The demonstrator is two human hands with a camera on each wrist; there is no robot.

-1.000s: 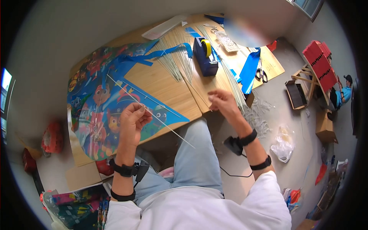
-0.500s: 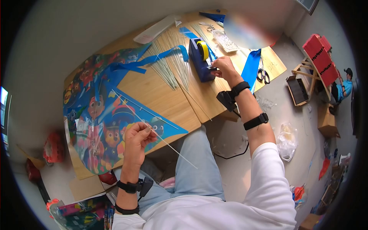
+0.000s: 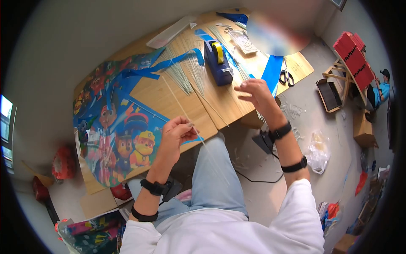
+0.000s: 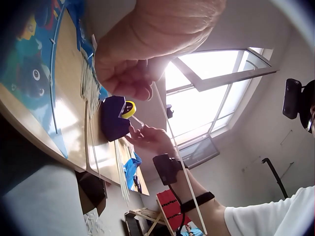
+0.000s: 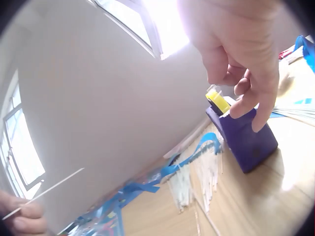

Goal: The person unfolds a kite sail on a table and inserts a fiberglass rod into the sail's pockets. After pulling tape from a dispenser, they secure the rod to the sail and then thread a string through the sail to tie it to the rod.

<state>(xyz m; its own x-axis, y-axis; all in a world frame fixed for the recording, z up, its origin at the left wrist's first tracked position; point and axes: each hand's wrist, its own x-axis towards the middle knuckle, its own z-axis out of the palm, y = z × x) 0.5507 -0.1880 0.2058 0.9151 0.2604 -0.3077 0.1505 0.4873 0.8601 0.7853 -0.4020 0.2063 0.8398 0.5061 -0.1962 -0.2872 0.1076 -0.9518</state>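
A thin pale stick (image 3: pixel 175 93) (image 4: pixel 178 150) is pinched between the thumb and fingers of my left hand (image 3: pixel 176 137) (image 4: pixel 147 44), above the table's front edge. My right hand (image 3: pixel 264 99) (image 5: pixel 241 54) is up beside the dark blue tape dispenser (image 3: pixel 218 67) (image 5: pixel 248 140), not touching it in the head view. In the right wrist view a small clear piece, like tape, shows at the pinched thumb and fingertip. The dispenser carries a yellow-cored roll (image 3: pixel 218 53) (image 5: pixel 217 101). A printed cartoon sheet (image 3: pixel 122 131) with blue edging lies on the table's left.
Bundles of pale sticks (image 3: pixel 179 74) and a blue ribbon (image 3: pixel 173 63) lie behind. Scissors (image 3: pixel 286 78), a blue strip (image 3: pixel 272 72) and a clear box of small parts (image 3: pixel 244 42) are at the right. A plastic bag (image 3: pixel 318 152) and scraps lie on the floor.
My right hand reached the dispenser's front, then drew back toward me and slightly right. My left hand moved right and up with the stick, past the sheet's corner.
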